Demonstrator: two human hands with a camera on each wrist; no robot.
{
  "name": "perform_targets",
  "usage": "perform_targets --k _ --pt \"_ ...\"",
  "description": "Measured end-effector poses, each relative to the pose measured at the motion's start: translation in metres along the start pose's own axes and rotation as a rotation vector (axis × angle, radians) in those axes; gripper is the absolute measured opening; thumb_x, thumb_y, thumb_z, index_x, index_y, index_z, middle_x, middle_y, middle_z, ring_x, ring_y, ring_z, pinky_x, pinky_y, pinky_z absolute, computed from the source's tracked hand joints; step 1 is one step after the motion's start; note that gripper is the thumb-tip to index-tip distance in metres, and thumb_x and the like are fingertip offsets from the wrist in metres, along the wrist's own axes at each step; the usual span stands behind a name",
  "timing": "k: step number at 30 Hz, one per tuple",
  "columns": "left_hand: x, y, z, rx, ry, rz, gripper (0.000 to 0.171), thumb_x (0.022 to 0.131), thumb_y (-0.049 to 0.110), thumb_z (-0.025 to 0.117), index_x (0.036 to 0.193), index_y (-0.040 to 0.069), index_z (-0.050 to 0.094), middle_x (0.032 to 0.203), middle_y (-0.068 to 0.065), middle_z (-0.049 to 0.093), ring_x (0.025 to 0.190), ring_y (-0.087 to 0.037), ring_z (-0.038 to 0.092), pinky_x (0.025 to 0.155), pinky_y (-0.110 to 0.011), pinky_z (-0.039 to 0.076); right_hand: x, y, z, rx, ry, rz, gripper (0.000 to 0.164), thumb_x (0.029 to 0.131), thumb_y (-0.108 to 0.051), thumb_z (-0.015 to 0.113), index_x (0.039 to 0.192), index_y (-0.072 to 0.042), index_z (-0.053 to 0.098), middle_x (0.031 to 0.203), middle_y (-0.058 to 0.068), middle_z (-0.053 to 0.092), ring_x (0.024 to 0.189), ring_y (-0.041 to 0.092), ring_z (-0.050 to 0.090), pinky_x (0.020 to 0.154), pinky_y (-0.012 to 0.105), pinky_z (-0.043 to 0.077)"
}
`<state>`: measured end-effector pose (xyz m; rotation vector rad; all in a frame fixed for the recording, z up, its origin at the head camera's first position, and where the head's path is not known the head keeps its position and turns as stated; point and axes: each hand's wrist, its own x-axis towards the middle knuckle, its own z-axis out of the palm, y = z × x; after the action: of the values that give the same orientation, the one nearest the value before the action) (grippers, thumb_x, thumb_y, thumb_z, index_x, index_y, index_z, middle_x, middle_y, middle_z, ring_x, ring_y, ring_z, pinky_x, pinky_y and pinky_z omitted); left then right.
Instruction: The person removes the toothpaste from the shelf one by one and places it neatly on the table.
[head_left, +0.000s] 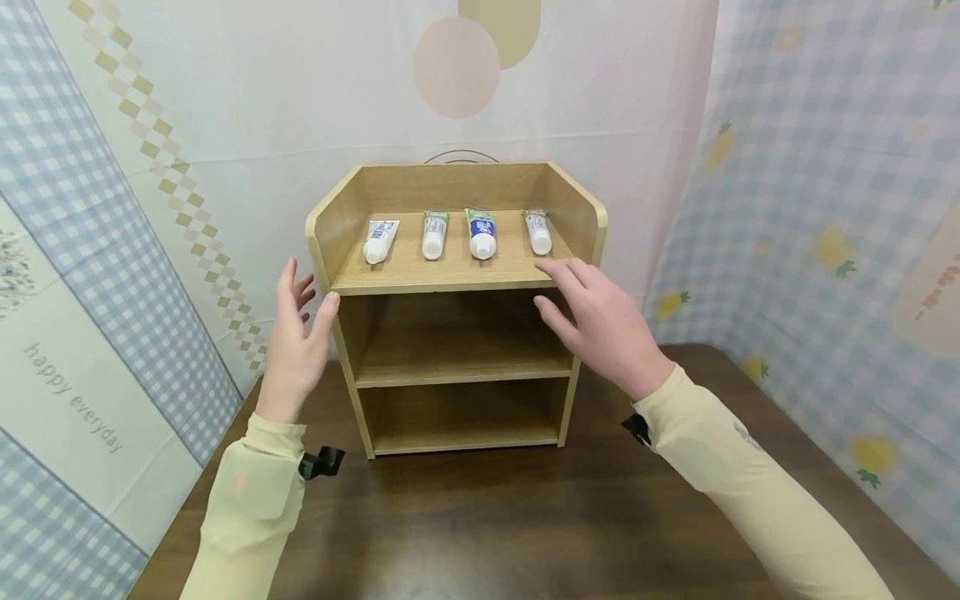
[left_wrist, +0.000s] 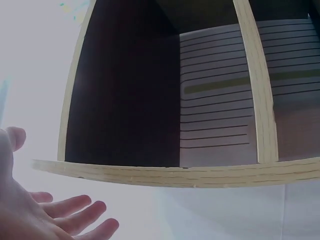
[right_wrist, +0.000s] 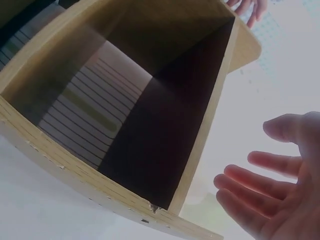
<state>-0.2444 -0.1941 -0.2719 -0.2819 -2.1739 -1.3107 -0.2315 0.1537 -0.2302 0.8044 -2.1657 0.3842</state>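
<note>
My left hand (head_left: 295, 354) is held up just beside the left side of a small wooden shelf (head_left: 461, 379), fingers spread and nothing in them. On the other side, my right hand (head_left: 603, 321) reaches in front of the shelf's upper right corner, its fingers loosely bent and holding nothing. Across the top board lie several tubes: a white tube (head_left: 380, 242) at the left, a green-and-white tube (head_left: 434, 235), a blue-and-white tube (head_left: 482, 233), and a grey-white tube (head_left: 537, 232) at the right, nearest my right fingertips. All their caps point toward me.
The shelf stands on a dark brown table (head_left: 480, 525), its lower two compartments showing nothing inside. Raised side panels and a back board edge the top. Behind hangs a pale curtain (head_left: 300, 83), with checked fabric (head_left: 825, 167) at the right.
</note>
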Motion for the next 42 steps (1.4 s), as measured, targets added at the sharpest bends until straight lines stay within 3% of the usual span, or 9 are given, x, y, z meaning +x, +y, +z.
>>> perform_targets --k 7,15,22,27,32,38,42 --pt "0.010 0.005 0.002 0.026 -0.017 -0.005 0.078 0.098 0.041 0.047 0.157 0.017 0.003 0.158 -0.018 0.025 0.140 -0.039 0.033 0.110 -0.060 0.029 0.023 0.004 0.005 -0.047 -0.004 0.013 0.037 0.092 -0.015 0.059 0.127 -0.002 0.057 0.112 0.016 0.065 0.095 0.030 0.061 0.077 0.043 0.051" --pt "0.018 0.013 0.006 -0.025 0.036 0.015 0.079 0.094 0.039 0.055 0.156 0.024 0.008 0.154 -0.017 0.033 0.134 -0.037 0.042 0.107 -0.056 0.034 0.046 0.012 0.009 -0.082 -0.143 0.109 0.041 0.092 -0.014 0.056 0.130 0.001 0.052 0.113 0.020 0.062 0.095 0.035 0.058 0.080 0.047 0.049" --pt "0.026 0.021 0.009 -0.066 0.101 -0.034 0.080 0.091 0.040 0.059 0.154 0.036 0.010 0.152 -0.013 0.035 0.125 -0.035 0.048 0.105 -0.049 0.038 0.065 0.016 0.016 -0.087 -0.232 0.158 0.042 0.091 -0.014 0.052 0.130 0.004 0.050 0.109 0.019 0.062 0.088 0.033 0.057 0.079 0.046 0.049" --pt "0.032 0.028 0.012 -0.055 0.146 -0.055 0.080 0.090 0.037 0.061 0.154 0.033 0.014 0.149 -0.016 0.038 0.124 -0.037 0.050 0.101 -0.051 0.042 0.075 0.023 0.022 -0.110 -0.233 0.151 0.041 0.088 -0.011 0.053 0.125 0.007 0.051 0.111 0.023 0.060 0.094 0.038 0.059 0.083 0.048 0.049" --pt "0.038 0.028 0.018 -0.021 0.184 -0.046 0.080 0.087 0.031 0.063 0.153 0.031 0.018 0.148 -0.014 0.043 0.120 -0.033 0.053 0.099 -0.048 0.043 0.080 0.027 0.023 -0.140 -0.228 0.156 0.032 0.084 -0.006 0.052 0.113 0.006 0.053 0.097 0.021 0.057 0.085 0.038 0.054 0.076 0.047 0.047" --pt "0.042 0.024 0.021 0.017 0.220 -0.024 0.082 0.084 0.024 0.065 0.153 0.030 0.022 0.150 -0.004 0.043 0.127 -0.022 0.047 0.106 -0.041 0.037 0.084 0.027 0.026 -0.199 -0.277 0.209 0.037 0.085 -0.008 0.052 0.118 0.009 0.055 0.100 0.024 0.056 0.086 0.041 0.057 0.075 0.049 0.049" --pt "0.042 0.022 0.022 0.029 0.236 -0.016 0.083 0.082 0.021 0.067 0.153 0.027 0.024 0.150 -0.003 0.043 0.128 -0.021 0.047 0.108 -0.039 0.035 0.089 0.026 0.030 -0.241 -0.329 0.269 0.042 0.087 -0.014 0.053 0.121 0.010 0.053 0.101 0.028 0.059 0.087 0.043 0.060 0.073 0.051 0.051"
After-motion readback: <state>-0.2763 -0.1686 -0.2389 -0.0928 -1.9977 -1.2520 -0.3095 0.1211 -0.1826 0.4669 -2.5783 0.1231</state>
